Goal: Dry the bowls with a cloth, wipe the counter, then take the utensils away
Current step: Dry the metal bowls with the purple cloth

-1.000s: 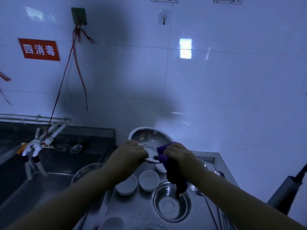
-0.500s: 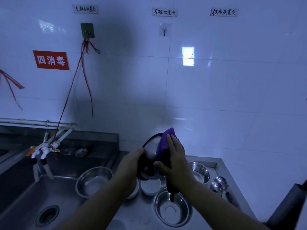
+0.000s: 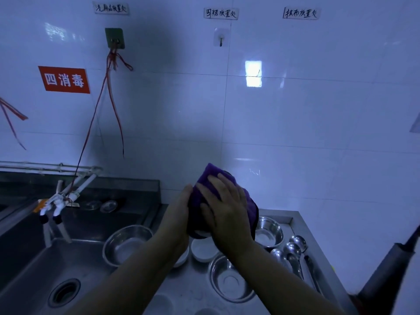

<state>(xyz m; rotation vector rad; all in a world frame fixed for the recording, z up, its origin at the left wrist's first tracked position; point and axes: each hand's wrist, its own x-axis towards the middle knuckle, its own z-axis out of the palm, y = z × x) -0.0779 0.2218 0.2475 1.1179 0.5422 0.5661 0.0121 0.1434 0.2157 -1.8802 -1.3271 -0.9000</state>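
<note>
Dim, blue-tinted kitchen corner, white tiled wall. Both hands raised above the stainless steel table (image 3: 193, 289), working one bowl between them.

Right hand (image 3: 227, 210): fingers spread nearly flat, pressing a purple fleecy cloth (image 3: 248, 205) against the held bowl. Cloth draped over most of the bowl; only a sliver of dark rim (image 3: 227, 172) visible at top, so bowl material hard to tell.

Left hand (image 3: 180, 214): cupped against the bowl's left side, palm on the cloth-covered edge; fingers hidden behind, grip not fully seen.

On the table below the hands: small white ceramic bowl (image 3: 203, 250), a second white bowl (image 3: 183, 258) partly hidden by the left forearm, shiny steel bowl (image 3: 229, 280) nearest, another steel bowl (image 3: 269, 230) toward the back wall. Cluster of steel spoons (image 3: 293, 251) lying just right of the bowls.

Left of table: steel sink basin (image 3: 34, 258) with round drain (image 3: 64, 292); large steel bowl (image 3: 126, 243) resting at the sink's right edge. White taps (image 3: 59, 201) above, red cords (image 3: 111, 105) hanging from a green wall hook (image 3: 114, 38). Red sign (image 3: 64, 80) with white characters on tiles.
</note>
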